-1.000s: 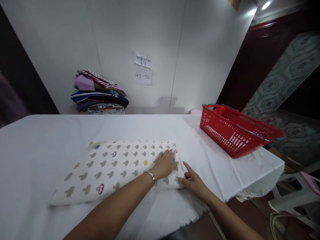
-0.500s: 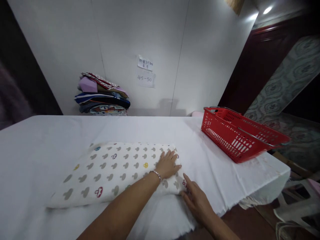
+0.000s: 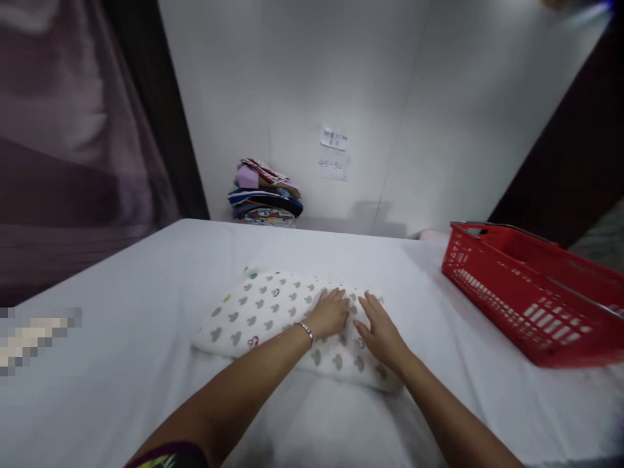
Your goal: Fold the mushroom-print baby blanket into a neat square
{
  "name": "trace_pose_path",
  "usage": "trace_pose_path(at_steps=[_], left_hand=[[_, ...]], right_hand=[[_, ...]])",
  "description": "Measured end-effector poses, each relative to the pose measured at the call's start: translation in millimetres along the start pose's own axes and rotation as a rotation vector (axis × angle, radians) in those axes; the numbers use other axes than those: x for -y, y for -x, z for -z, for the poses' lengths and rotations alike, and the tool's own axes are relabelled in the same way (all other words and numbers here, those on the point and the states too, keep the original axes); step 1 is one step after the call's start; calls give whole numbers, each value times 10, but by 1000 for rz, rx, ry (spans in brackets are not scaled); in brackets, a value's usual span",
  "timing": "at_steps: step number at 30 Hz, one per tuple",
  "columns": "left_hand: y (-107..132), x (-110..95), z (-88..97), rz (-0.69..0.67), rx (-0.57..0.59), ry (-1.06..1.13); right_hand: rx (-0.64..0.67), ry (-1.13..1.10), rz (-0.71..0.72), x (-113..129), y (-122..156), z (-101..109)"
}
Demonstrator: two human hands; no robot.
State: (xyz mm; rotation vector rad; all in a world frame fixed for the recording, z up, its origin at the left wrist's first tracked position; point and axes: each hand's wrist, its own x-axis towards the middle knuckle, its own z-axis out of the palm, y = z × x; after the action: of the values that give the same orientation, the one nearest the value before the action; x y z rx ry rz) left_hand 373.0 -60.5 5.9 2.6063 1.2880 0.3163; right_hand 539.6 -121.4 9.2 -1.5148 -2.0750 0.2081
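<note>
A folded white cloth printed with grey mushrooms and a few coloured ones lies spread across the white-covered table. My left hand, with a silver bracelet at the wrist, rests palm down on the middle of this cloth. Its fingers point away from me and lie close together on the fabric. Just right of it, my right hand touches the cloth's right part, thumb and fingers apart. Between the two hands the fabric looks slightly rumpled. The cloth's right end is partly hidden under my right hand and forearm.
A red plastic basket with metal handles stands on the table at the right. Folded fabrics are stacked by the back wall, left of two paper notes. A purplish curtain hangs at the left.
My right hand has moved from the cloth's right edge onto its top, beside my left hand. The cloth's right part has shifted and rumpled. The view has turned left.
</note>
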Motion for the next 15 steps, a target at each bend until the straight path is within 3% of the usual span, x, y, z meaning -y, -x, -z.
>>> trace_pose_path(at_steps=[4,9,12,15], left_hand=[[281,478,128,194,-52,-91],[739,963,212,389,-73,-75],[949,1165,277,424,-134,-85],[1069,1352,401,598,-267,-168]], right_hand=[[103,125,-103,-234,-243,-258],[148,385,-114,-562,-165,-525],[155,448,-100,-643,-119,-589],[199,467,-108,-654,-134,-580]])
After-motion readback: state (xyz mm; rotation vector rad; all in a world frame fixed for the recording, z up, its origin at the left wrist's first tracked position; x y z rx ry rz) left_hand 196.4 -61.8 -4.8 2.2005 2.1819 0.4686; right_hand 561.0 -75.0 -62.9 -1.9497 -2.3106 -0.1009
